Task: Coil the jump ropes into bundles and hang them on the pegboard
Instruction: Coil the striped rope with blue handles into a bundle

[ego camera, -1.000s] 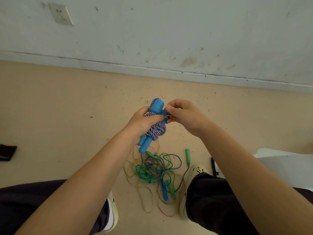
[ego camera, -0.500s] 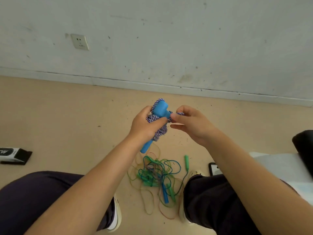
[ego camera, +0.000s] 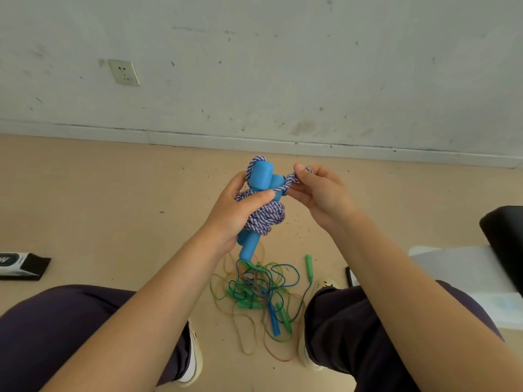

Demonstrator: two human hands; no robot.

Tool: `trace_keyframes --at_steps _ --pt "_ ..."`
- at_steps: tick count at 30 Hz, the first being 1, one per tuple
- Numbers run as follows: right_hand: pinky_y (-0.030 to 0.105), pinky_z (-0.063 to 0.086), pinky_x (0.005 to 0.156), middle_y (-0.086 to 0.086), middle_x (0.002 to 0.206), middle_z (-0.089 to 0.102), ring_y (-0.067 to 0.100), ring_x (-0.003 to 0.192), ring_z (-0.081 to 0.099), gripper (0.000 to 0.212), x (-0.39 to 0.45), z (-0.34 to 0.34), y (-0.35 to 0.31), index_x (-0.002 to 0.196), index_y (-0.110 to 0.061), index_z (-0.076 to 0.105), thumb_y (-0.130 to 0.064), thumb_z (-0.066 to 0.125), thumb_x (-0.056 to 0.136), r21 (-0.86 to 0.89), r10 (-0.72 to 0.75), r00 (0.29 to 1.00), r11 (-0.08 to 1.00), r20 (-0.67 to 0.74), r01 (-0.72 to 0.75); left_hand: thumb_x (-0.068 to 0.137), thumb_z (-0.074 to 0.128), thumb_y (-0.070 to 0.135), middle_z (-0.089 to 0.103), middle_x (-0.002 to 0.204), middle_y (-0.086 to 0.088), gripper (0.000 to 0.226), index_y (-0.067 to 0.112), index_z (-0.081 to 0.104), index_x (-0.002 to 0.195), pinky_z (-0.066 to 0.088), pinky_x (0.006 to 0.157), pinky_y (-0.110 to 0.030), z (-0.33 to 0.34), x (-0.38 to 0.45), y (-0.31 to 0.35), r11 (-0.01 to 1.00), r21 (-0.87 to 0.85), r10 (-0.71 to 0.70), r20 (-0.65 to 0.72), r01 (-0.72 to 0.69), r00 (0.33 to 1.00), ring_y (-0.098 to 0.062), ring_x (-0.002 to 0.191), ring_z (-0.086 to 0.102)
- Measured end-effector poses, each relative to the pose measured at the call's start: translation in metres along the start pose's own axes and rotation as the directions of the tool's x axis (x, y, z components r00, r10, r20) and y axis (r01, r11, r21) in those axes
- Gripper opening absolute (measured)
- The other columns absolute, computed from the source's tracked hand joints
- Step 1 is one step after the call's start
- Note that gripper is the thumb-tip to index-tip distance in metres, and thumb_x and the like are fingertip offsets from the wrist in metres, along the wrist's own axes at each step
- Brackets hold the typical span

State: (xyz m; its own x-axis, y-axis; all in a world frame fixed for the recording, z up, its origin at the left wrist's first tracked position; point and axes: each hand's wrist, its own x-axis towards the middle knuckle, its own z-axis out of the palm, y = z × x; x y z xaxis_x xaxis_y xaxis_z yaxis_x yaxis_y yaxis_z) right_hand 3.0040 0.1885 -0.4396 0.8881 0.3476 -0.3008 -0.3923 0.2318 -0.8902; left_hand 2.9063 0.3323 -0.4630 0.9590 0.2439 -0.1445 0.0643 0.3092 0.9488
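Note:
A jump rope with blue foam handles (ego camera: 261,176) and purple-white braided cord (ego camera: 267,216) is held in front of me, above the floor. The cord is wound in several turns around the two handles. My left hand (ego camera: 232,213) grips the bundle, thumb pressed across the cord. My right hand (ego camera: 317,190) pinches a loop of the same cord just right of the handle tops. On the floor below lies a tangled pile of thin green and blue jump ropes (ego camera: 263,290) with small green and blue handles. No pegboard is in view.
My two legs in dark trousers and white shoes (ego camera: 195,360) flank the pile. A black-and-white packet (ego camera: 19,264) lies on the floor at left. A white surface (ego camera: 464,267) and a dark object (ego camera: 503,236) are at right. A wall with a socket (ego camera: 124,72) stands ahead.
My right hand has drawn the cord loop out to the right of the handles. The view has tilted up, showing more wall.

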Motion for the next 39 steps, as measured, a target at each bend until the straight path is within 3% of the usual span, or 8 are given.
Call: trace_keyframes --at_steps 5,10,17,23,26,30,34,39 --pt "0.033 0.060 0.067 0.016 0.079 0.064 0.019 0.069 0.069 0.024 0.000 0.003 0.002 0.077 -0.011 0.047 -0.005 0.064 0.093 -0.213 -0.170 0.984 0.960 0.057 0.179 0.080 0.077 0.018 0.073 0.091 -0.001 0.032 0.028 0.069 0.109 0.054 0.055 -0.032 -0.010 0.005 -0.003 0.994 -0.031 -0.104 0.018 0.105 0.994 -0.018 0.075 0.070" --pt "0.047 0.060 0.068 0.015 0.072 0.061 0.033 0.074 0.070 0.029 0.001 0.003 0.005 0.076 -0.018 0.042 -0.009 0.065 0.092 -0.593 -0.361 0.927 0.725 0.105 0.350 0.089 0.068 0.018 0.073 0.088 0.001 0.023 0.017 0.068 0.112 0.055 0.068 -0.032 -0.009 0.005 -0.007 0.966 0.064 -0.256 0.095 0.250 0.962 -0.016 0.078 0.068" --pt "0.035 0.057 0.051 0.013 0.066 0.056 0.021 0.050 0.062 0.024 0.005 -0.003 0.009 0.082 -0.011 0.044 -0.007 0.064 0.094 -0.379 -0.236 0.972 0.900 -0.005 0.217 0.070 0.074 0.029 0.073 0.088 0.000 0.044 0.014 0.069 0.111 0.055 0.070 -0.034 -0.010 0.002 -0.008 0.976 0.030 -0.219 0.111 0.217 0.969 -0.014 0.076 0.069" --pt "0.032 0.056 0.048 0.020 0.072 0.066 0.020 0.053 0.066 0.026 0.009 -0.001 0.012 0.081 -0.014 0.041 -0.006 0.061 0.095 -0.404 -0.266 0.964 0.883 -0.009 0.240 0.071 0.078 0.045 0.074 0.102 -0.003 0.057 0.022 0.062 0.122 0.060 0.071 -0.038 -0.005 -0.003 -0.017 0.951 0.116 -0.300 0.146 0.285 0.943 -0.023 0.085 0.073" --pt "0.037 0.056 0.051 0.018 0.070 0.066 0.022 0.055 0.066 0.027 0.012 -0.002 0.014 0.081 -0.016 0.040 -0.006 0.061 0.095 -0.458 -0.300 0.954 0.849 -0.005 0.265 0.069 0.087 0.033 0.075 0.103 -0.009 0.061 0.018 0.061 0.122 0.060 0.068 -0.035 -0.004 -0.006 -0.023 0.942 0.197 -0.302 0.151 0.271 0.941 -0.026 0.083 0.074" --pt "0.051 0.058 0.055 0.013 0.068 0.062 0.031 0.060 0.065 0.028 0.015 -0.008 0.013 0.078 -0.017 0.043 -0.010 0.066 0.092 -0.515 -0.334 0.940 0.818 -0.065 0.255 0.070 0.087 0.031 0.077 0.093 -0.005 0.048 0.013 0.068 0.110 0.058 0.066 -0.031 -0.008 0.000 -0.027 0.931 0.284 -0.238 -0.014 0.232 0.971 -0.019 0.078 0.074" --pt "0.050 0.058 0.051 0.015 0.073 0.058 0.027 0.056 0.063 0.029 0.017 -0.007 0.019 0.077 -0.018 0.043 -0.010 0.066 0.091 -0.556 -0.344 0.933 0.799 -0.107 0.231 0.072 0.088 0.029 0.075 0.070 0.010 0.024 0.017 0.072 0.084 0.050 0.051 -0.016 -0.014 0.005 -0.030 0.888 0.432 -0.140 -0.069 0.156 0.988 -0.001 0.062 0.069" --pt "0.054 0.058 0.054 0.014 0.078 0.053 0.038 0.066 0.065 0.030 0.022 -0.011 0.031 0.076 -0.020 0.042 -0.012 0.066 0.092 -0.598 -0.325 0.929 0.785 -0.177 0.161 0.071 0.088 0.040 0.075 0.082 -0.012 0.040 0.006 0.070 0.084 0.059 0.072 -0.046 -0.019 0.015 -0.030 0.804 0.573 -0.099 -0.132 0.157 0.986 -0.028 0.079 0.073"
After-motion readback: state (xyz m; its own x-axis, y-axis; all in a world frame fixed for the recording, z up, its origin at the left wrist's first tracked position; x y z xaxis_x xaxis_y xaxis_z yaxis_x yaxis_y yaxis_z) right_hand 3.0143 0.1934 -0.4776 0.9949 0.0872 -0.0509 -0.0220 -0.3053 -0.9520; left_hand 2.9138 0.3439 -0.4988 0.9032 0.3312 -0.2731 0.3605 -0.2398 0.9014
